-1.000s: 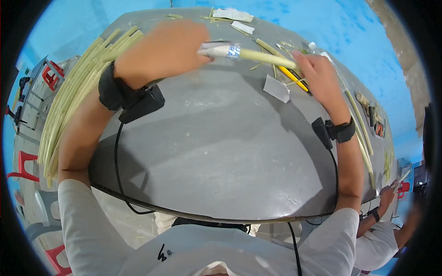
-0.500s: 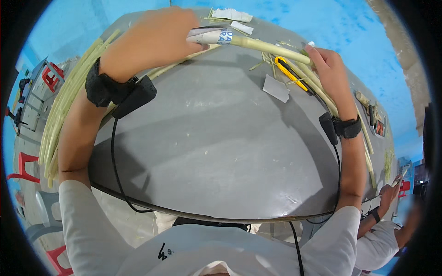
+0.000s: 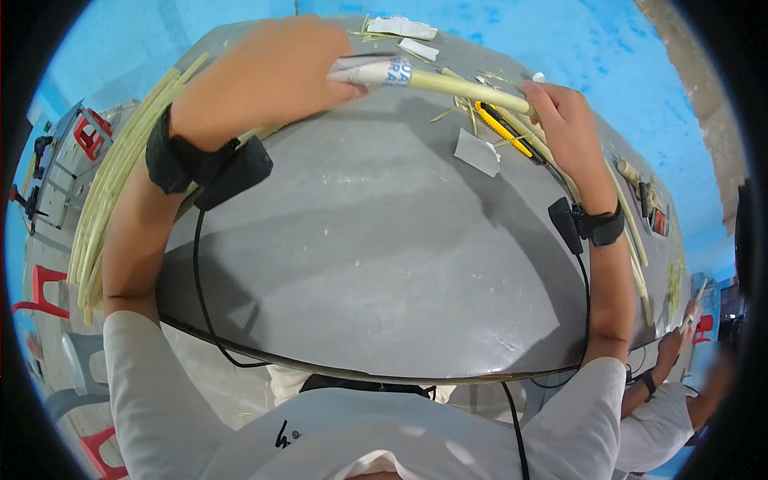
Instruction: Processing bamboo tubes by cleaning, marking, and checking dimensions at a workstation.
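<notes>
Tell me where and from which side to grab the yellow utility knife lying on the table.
Grip the yellow utility knife around the middle of its long handle, coming from above with fingers across its narrow width. It lies flat on the grey table, angled away, just left of the right hand, with pale stalks close beside it, so a sideways approach looks crowded.

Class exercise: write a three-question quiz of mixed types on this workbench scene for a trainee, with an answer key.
1. True or false: both hands hold the same pale stalk.
2. Which tool lies beside the right hand? A) yellow utility knife B) red hammer C) blue scissors
3. Fill in: the left hand grips the stalk's end wrapped in ____.

Key: 1 true; 2 A; 3 paper.
</notes>
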